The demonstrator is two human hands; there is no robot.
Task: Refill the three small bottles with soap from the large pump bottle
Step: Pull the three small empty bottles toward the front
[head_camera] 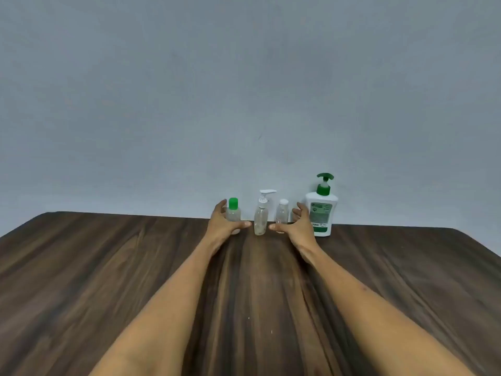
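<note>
My left hand (222, 223) cups the green-capped bottle (233, 216), thumb in front and fingers behind it; I cannot tell whether it grips or only touches. My right hand (296, 222) is spread wide around the white-capped bottle (282, 214), holding nothing. Between the two thumbs stands the small clear pump bottle (261, 217). The large pump bottle (321, 210), white with a green pump, stands upright just beside my right hand. All four stand along the far edge of the wooden table (108, 267), by the grey wall (244, 90).
</note>
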